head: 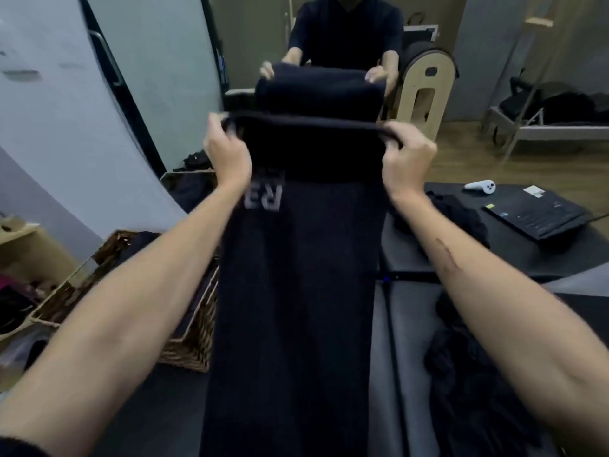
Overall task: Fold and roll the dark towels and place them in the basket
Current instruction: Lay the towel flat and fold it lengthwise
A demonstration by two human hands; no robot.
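Held up in front of the camera, dark towel (296, 291) hangs lengthwise, grey lettering near its top. Left hand (227, 153) and right hand (408, 159) each pinch a top corner, edge stretched taut between them. Wicker basket (191, 344) sits left, below; mirror (329, 44) stands beyond.

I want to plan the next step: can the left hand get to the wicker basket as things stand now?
Probably not right away. The left hand grips a top corner of the towel, as does the right hand. The basket sits open below the left arm.
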